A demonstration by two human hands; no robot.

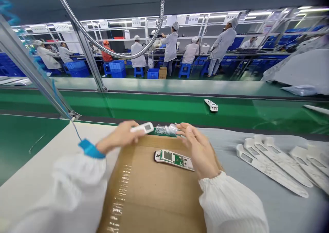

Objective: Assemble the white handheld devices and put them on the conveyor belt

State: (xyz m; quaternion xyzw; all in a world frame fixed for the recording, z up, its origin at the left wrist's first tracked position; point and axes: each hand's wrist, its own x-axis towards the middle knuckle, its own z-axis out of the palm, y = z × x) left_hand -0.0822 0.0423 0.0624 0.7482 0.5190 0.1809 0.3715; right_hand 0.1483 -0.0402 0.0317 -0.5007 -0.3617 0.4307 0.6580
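Note:
My left hand (122,135), with a blue wrist strap (91,148) at its cuff, is closed on a small white handheld device with a dark display window (147,127). My right hand (202,150) is open, its fingers stretched out over the far right side of a cardboard box (154,198). Crumpled clear plastic (166,129) lies just past its fingertips; whether they touch it I cannot tell. Between my hands, on the cardboard, rests an open device half with a green circuit board (177,158), its right end partly hidden behind my right hand.
Several white plastic shells (272,169) lie on the grey mat at the right. Beyond the bench, a green conveyor belt (154,107) carries a white device (211,105). A metal post (87,54) stands at left, and a flexible metal hose (123,56) hangs overhead. Co-workers sit and stand farther back.

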